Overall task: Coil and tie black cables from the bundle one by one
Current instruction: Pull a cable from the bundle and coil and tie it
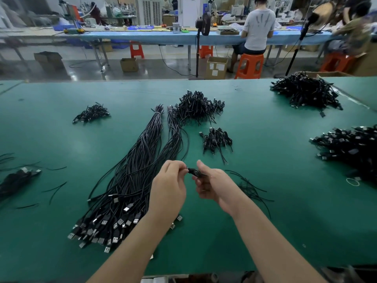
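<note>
A person's two bare hands meet above a green table (265,201), seen from a head-worn camera. The left hand (169,184) pinches one end of a small black coiled cable (194,172) between thumb and fingertips. The right hand (212,185) curls its fingers around the other side of the same coil, thumb raised at twelve o'clock.

The main risk, as I judge it, is the coil springing open: it is small and stiff-looking, and if either pinch loosens before a tie is wrapped and twisted, the loops could unwind. Whether a tie is already on it cannot be told; the coil is mostly hidden by the fingers. A second risk is a loose end catching the long cable bundle (130,180) that lies just beside the left wrist, at nine o'clock from the hands.

The coil sits directly between the two hands, at three o'clock from the left fingertips and at ten o'clock from the right palm. A heap of finished coils (217,139) lies at one o'clock, well apart. Loose black ties (251,188) lie on the table at three o'clock, near the right wrist.
</note>
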A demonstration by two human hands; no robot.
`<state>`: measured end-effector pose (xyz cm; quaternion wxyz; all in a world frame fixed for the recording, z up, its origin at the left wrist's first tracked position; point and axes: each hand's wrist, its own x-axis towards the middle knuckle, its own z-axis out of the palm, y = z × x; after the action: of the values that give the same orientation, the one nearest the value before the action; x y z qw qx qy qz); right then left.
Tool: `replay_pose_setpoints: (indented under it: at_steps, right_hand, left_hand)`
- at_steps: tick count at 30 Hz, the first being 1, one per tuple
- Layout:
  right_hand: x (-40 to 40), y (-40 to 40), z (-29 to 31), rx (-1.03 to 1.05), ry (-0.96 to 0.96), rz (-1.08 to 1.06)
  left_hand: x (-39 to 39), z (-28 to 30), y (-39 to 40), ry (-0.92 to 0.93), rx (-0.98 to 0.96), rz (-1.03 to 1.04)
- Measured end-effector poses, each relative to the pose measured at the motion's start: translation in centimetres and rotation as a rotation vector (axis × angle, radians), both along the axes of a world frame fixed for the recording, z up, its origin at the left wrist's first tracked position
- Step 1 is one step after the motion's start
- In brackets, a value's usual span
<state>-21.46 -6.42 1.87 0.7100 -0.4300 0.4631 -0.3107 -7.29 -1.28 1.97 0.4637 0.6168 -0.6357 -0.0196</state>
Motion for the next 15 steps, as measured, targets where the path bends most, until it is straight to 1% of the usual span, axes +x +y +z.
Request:
replay_pose_setpoints:
  at_steps: [1, 3, 5, 8, 11, 13, 15]
  right_hand:
    - [-0.11, 0.06, 0.23, 0.009, 0.023, 0.065]
    - [-0.14, 0.24, 0.59, 0.004, -0.037, 0.127]
    - [-0.12, 0.34, 0.99, -0.018, -0.098, 0.109]
    - [-0.06, 0.39, 1.09, -0.054, -0.088, 0.090]
    - [-0.14, 0.31, 0.70, -0.136, -0.057, 0.064]
    - [-0.03, 0.34, 0.44, -0.246, -0.012, 0.034]
    - [0.05, 0.43, 0.20, -0.401, 0.060, 0.009]
  left_hand:
    - [0.10, -0.05, 0.06, -0.087, -0.058, -0.020]
    - [0.39, -0.05, 0.05, -0.152, -0.096, -0.040]
    - [0.62, -0.07, -0.02, -0.132, -0.090, -0.053]
    - [0.57, -0.15, 0.00, -0.071, -0.051, -0.053]
    - [0.30, -0.14, 0.26, 0.098, 0.064, -0.026]
    - [0.17, -0.10, 0.02, 0.285, 0.232, 0.009]
    - [0.26, -0.20, -0.62, 0.537, 0.455, 0.023]
